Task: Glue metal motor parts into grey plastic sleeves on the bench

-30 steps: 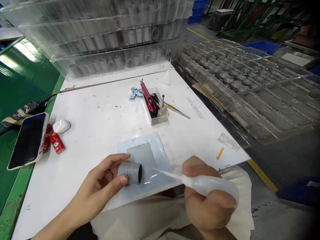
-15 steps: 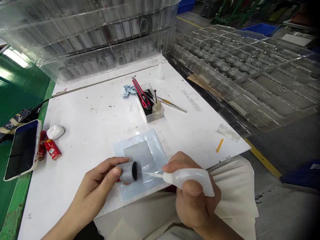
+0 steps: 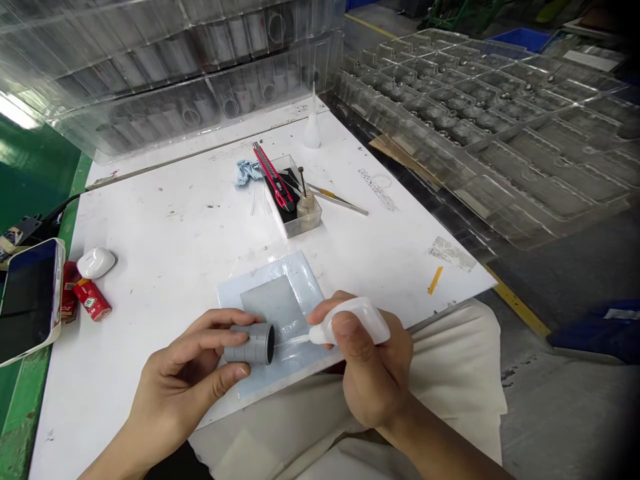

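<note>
My left hand [image 3: 200, 363] grips a grey ribbed cylinder [image 3: 257, 345] between thumb and fingers, its dark open end facing right. Wrapped in my right hand [image 3: 373, 363] is a white squeeze bottle [image 3: 361, 319], tilted so its thin nozzle points left at that open end. The nozzle's fine tip is close to the cylinder's rim; whether it touches or enters I cannot tell. Beneath both lies a light blue sheet [image 3: 307, 293] with a grey square pad [image 3: 273, 300] on it, near the table's front edge.
A clear box [image 3: 305, 230] holds a red utility knife [image 3: 274, 177] and a small jar [image 3: 306, 205]. Tweezers [image 3: 345, 201] lie beside it, with another nozzle bottle [image 3: 312, 130] behind. Stacked clear trays [image 3: 165, 120] stand at the back. A phone [image 3: 30, 300] is at left.
The cylinder has turned in my left fingers, and its red mark no longer shows. My right hand has moved left and slightly up, with the bottle more tilted. The whole view has shifted slightly.
</note>
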A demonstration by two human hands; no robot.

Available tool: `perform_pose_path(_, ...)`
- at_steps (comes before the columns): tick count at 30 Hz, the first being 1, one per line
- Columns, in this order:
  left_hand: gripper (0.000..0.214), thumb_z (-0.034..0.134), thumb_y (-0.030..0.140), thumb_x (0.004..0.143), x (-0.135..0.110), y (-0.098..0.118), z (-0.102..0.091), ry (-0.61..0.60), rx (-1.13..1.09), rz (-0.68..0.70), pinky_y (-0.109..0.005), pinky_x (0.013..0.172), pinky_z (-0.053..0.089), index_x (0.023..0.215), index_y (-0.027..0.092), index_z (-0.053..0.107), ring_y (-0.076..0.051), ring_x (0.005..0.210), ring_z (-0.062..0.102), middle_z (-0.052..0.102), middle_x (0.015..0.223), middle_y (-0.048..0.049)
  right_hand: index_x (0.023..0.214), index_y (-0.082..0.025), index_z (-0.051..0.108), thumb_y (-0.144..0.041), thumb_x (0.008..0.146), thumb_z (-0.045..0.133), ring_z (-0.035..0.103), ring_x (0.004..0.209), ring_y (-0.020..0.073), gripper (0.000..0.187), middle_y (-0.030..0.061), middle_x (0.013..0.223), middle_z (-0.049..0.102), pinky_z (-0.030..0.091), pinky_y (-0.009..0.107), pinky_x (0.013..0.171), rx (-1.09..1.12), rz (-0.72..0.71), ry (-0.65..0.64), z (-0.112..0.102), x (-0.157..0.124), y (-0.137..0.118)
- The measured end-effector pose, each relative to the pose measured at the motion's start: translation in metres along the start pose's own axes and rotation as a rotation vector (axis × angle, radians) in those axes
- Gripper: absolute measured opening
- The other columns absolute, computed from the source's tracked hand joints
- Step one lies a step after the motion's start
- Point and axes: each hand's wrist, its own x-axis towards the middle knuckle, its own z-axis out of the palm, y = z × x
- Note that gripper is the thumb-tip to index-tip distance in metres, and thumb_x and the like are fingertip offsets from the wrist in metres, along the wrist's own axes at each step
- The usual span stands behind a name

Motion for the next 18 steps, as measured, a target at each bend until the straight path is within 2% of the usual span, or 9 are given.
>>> perform_pose_path(9,0.031,0.079,0.012,0.095,-0.0005,0.0006,-0.0007,-0.015,0.008,0.000,-0.029,0.096,0.065,0.117,0.033,0.081,-0.028,0.129,0.068,0.071,0.133,-0.0064,0.087,-0.025,0.075,-0.040,0.105,0.061,0.050,0.057,0.0122,0.027,-0.0011,0.065,0.058,0.037,0.028,0.051,-0.081,-0.031,-0.032,0.0015,0.0045,-0.0003)
perform_pose_path(14,0.033,0.079,0.010,0.095,-0.0005,0.0000,-0.0022,-0.031,0.013,0.016,-0.029,0.099,0.065,0.118,0.033,0.081,-0.027,0.129,0.069,0.070,0.134,-0.0058,0.076,-0.024,0.069,-0.042,0.104,0.061,0.049,0.056,0.0135,0.034,-0.0016,0.061,0.052,0.035,0.030,0.050,-0.089,-0.032,-0.019,0.0013,0.0049,-0.0005)
perform_pose_path(18,0.032,0.079,0.010,0.094,-0.0006,0.0013,-0.0005,-0.017,0.002,0.007,-0.029,0.099,0.065,0.117,0.033,0.082,-0.028,0.128,0.070,0.071,0.132,-0.0058,0.079,-0.025,0.072,-0.039,0.104,0.060,0.049,0.055,0.0145,0.030,-0.0005,0.062,0.053,0.035,0.031,0.050,-0.084,-0.010,-0.029,0.0009,0.0032,-0.0026)
